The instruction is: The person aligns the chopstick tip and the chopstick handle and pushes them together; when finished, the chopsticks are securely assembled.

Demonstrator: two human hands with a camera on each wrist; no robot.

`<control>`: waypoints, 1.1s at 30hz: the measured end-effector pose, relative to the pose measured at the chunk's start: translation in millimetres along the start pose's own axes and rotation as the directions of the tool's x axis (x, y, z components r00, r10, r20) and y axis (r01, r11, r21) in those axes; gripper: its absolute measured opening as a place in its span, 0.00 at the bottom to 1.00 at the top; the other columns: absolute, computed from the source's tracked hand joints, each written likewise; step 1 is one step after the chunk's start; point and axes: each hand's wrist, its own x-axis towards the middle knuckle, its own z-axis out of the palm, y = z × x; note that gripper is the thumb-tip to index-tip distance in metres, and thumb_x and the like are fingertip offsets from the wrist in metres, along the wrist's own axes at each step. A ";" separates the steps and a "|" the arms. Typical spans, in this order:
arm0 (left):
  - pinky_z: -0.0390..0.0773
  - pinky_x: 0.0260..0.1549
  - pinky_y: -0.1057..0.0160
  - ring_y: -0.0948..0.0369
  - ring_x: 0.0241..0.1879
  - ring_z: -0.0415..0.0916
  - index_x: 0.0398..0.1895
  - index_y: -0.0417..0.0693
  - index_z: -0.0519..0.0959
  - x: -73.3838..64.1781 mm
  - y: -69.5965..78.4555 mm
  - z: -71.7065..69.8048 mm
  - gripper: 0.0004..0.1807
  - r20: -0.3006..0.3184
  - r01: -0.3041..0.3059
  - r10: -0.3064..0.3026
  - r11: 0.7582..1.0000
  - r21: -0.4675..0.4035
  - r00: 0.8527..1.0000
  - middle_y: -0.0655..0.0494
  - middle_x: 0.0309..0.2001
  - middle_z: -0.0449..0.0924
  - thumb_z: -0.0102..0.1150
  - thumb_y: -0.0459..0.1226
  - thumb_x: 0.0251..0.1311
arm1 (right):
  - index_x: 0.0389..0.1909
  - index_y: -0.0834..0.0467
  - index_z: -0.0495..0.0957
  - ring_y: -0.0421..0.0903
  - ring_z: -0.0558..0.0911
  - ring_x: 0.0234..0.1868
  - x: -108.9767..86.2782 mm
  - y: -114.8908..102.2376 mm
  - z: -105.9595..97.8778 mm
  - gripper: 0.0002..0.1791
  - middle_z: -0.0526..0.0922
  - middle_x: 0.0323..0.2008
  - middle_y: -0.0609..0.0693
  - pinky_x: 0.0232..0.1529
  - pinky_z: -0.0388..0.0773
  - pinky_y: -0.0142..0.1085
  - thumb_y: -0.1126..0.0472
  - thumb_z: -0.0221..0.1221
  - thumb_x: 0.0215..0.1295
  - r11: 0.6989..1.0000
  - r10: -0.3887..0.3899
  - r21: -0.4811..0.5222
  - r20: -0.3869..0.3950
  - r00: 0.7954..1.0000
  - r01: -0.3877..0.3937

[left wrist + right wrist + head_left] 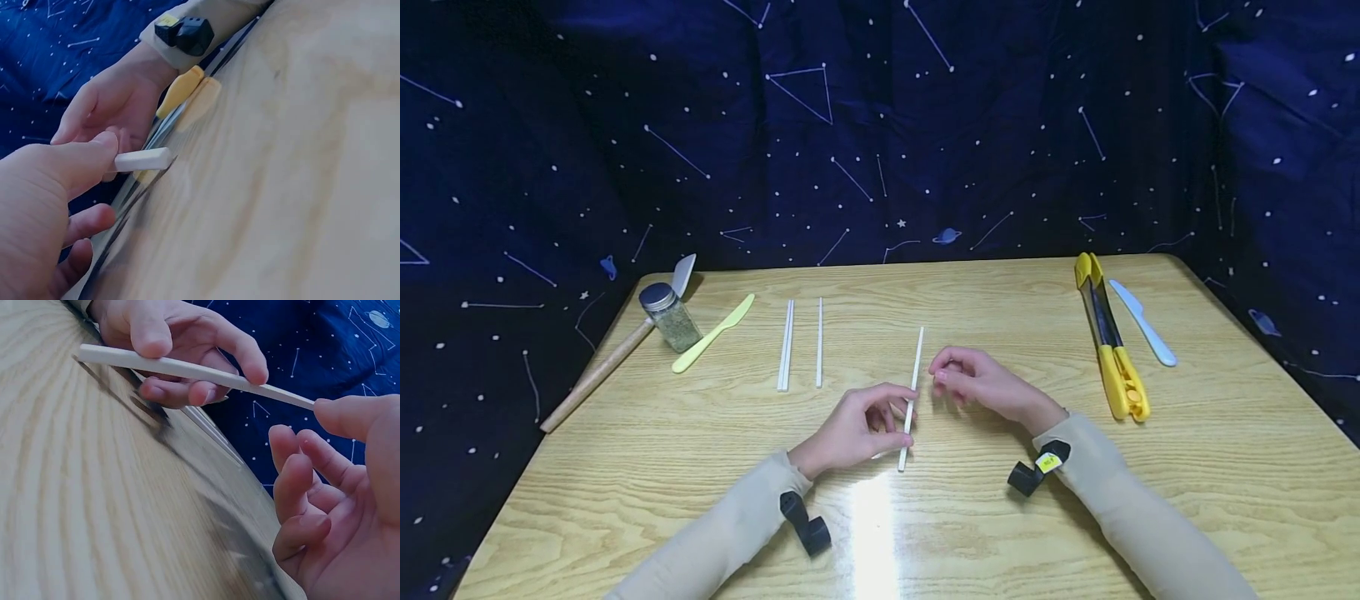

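Note:
My left hand [850,429] pinches a white chopstick [917,358] between thumb and fingers, a little above the table. In the right wrist view the chopstick [206,374] slants across the left fingers, its thick end toward the table's near side. My right hand [981,385] hovers just right of it, fingers loosely bent and holding nothing. In the right wrist view its thumb [350,415] overlaps the thin tip, but the head view shows a gap. Farther back lie a pair of white chopsticks [786,346] side by side and a single chopstick [819,342].
At left, a glass spice jar [673,321] lies tilted by a wooden-handled spatula [602,371], near a yellow knife [715,333]. At right are yellow-handled tongs [1108,337] and a blue knife [1142,322]. A dark starry cloth [880,125] hangs behind the wooden table [1000,533].

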 end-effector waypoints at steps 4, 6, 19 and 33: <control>0.75 0.24 0.69 0.67 0.26 0.73 0.54 0.38 0.76 1.8 -6.0 -9.4 0.27 -0.046 -0.025 0.030 0.995 0.093 0.999 0.49 0.33 0.81 0.72 0.31 0.48 | 0.47 0.71 0.70 0.42 0.72 0.23 0.2 1.7 -2.8 0.15 0.78 0.34 0.60 0.26 0.72 0.31 0.62 0.50 0.71 1.000 -0.001 -0.007 -0.011 1.000 0.001; 0.75 0.24 0.69 0.66 0.25 0.72 0.53 0.37 0.77 2.7 -9.4 -15.2 0.26 -0.077 -0.041 0.054 0.987 0.156 0.996 0.50 0.32 0.81 0.72 0.31 0.48 | 0.47 0.71 0.69 0.43 0.72 0.23 0.4 2.3 -3.8 0.14 0.79 0.34 0.59 0.25 0.72 0.31 0.62 0.50 0.72 1.000 -0.004 -0.006 -0.012 1.000 0.004; 0.76 0.35 0.61 0.53 0.36 0.75 0.51 0.41 0.79 2.5 -23.7 -64.4 0.24 -0.246 0.023 0.127 0.847 0.530 0.961 0.50 0.43 0.84 0.72 0.36 0.49 | 0.46 0.74 0.68 0.41 0.71 0.24 0.9 5.9 -4.6 0.15 0.79 0.32 0.56 0.26 0.70 0.29 0.62 0.51 0.72 1.000 -0.014 0.006 -0.007 1.000 0.014; 0.63 0.48 0.46 0.45 0.51 0.65 0.47 0.43 0.82 -2.2 -34.7 -83.4 0.20 -0.297 0.137 0.070 0.772 0.621 0.952 0.41 0.57 0.75 0.72 0.35 0.49 | 0.47 0.73 0.69 0.41 0.72 0.24 1.6 6.3 -3.9 0.14 0.78 0.33 0.56 0.27 0.71 0.30 0.63 0.50 0.72 1.000 -0.012 0.008 0.002 1.000 0.012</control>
